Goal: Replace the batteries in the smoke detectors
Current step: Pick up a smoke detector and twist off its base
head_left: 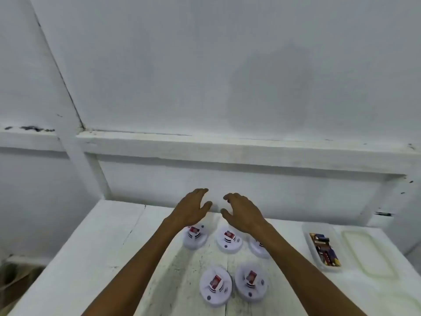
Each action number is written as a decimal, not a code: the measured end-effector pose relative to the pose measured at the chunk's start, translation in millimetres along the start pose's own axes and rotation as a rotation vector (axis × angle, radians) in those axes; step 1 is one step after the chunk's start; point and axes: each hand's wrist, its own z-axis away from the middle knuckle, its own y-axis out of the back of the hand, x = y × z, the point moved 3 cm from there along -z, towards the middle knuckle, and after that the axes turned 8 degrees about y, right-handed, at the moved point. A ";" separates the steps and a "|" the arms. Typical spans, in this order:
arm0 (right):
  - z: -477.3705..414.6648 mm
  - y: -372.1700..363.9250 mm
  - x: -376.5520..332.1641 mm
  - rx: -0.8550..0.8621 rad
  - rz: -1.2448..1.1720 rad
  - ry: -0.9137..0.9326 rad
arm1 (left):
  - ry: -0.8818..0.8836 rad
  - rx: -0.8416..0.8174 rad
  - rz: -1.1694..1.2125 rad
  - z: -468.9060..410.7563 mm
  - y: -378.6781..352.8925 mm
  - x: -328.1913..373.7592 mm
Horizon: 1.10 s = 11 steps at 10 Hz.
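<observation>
Several white round smoke detectors lie on the white table [95,247], each with a red-and-white label on its raised centre. Three form a back row: one [196,238] under my left wrist, one [229,241] in the middle, one [258,247] half hidden by my right forearm. Two sit nearer: one [215,285] and one [251,282]. My left hand [191,208] and my right hand [242,213] hover side by side above the back row, fingers loosely spread, holding nothing. A clear tray of batteries [323,249] stands at the right.
The tray's clear lid [369,254] lies flat to the right of the batteries. A white wall with a ledge [227,144] rises directly behind the table. The table's left edge drops off toward a dark floor area [16,279].
</observation>
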 end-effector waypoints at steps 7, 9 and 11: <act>-23.1 -155.8 -12.9 -0.376 0.197 -0.005 | 0.361 -0.166 0.177 26.5 -89.3 -128.4; -29.3 -151.7 -11.1 -0.299 0.086 -0.039 | 0.348 -0.077 0.337 24.8 -90.8 -130.5; -30.1 -132.9 2.9 -0.097 -0.393 -0.004 | 0.216 0.005 0.525 22.7 -79.6 -131.2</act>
